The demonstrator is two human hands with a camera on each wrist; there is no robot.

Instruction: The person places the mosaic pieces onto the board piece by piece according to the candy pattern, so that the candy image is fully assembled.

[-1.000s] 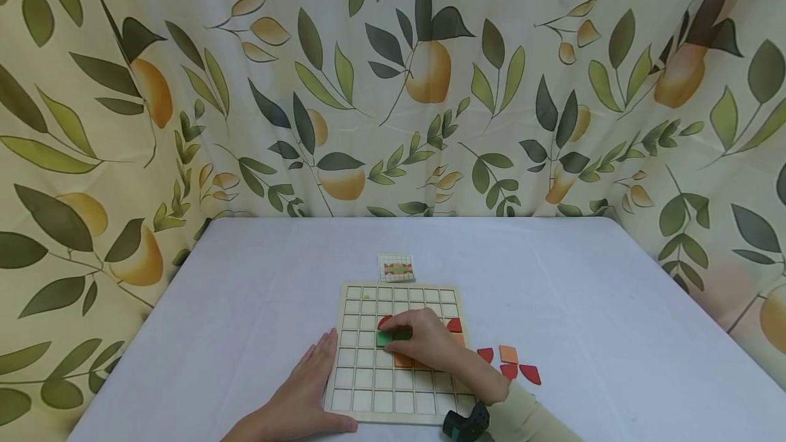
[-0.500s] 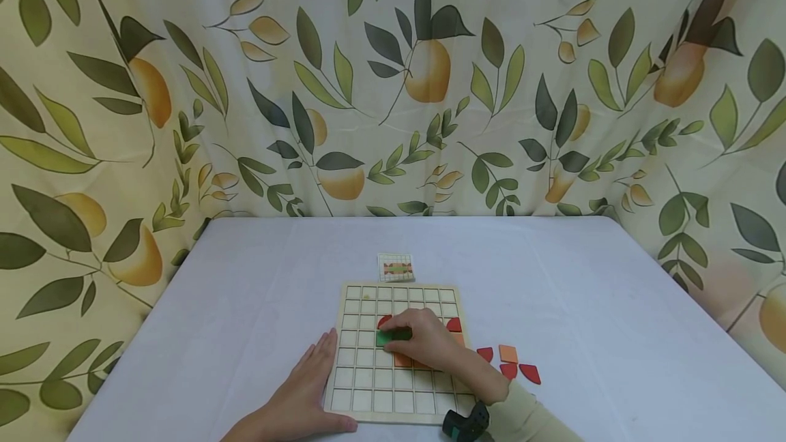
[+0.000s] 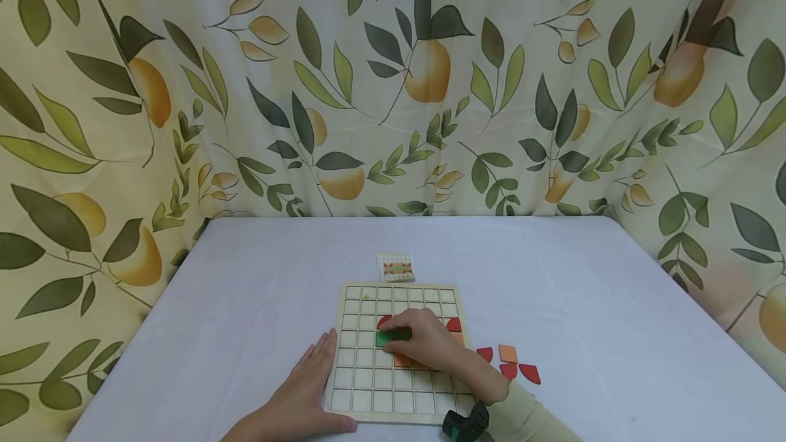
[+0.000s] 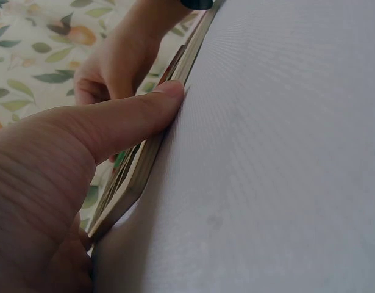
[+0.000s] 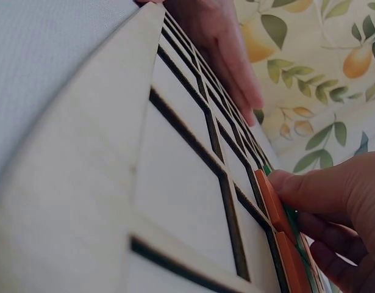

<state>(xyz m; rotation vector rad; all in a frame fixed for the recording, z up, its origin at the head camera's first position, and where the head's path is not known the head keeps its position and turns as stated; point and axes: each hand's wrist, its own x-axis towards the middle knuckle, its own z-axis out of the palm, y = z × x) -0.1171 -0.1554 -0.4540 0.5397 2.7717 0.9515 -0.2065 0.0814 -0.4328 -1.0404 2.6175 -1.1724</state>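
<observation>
A wooden grid board (image 3: 362, 401) lies flat on the table. My left hand (image 3: 305, 387) rests along its left side with straight fingers, the thumb against the near edge; the left wrist view shows that thumb (image 4: 135, 122) on the board's rim. Over the middle of the grid, my right hand (image 3: 430, 340) pinches a green tile (image 3: 382, 338) between thumb and forefinger. Orange square tiles (image 3: 402, 361) sit in cells just below that hand, partly covered. Red quarter-round tiles (image 3: 454, 325) show in the upper cells. Other tiles under the right hand are hidden.
Right of the board lie loose tiles: red quarter-rounds (image 3: 530, 374) and an orange square (image 3: 507, 354). A small pattern card (image 3: 396, 268) lies beyond the board's far edge. A leaf-and-fruit patterned curtain (image 3: 393, 121) surrounds the white-covered table (image 3: 245, 278).
</observation>
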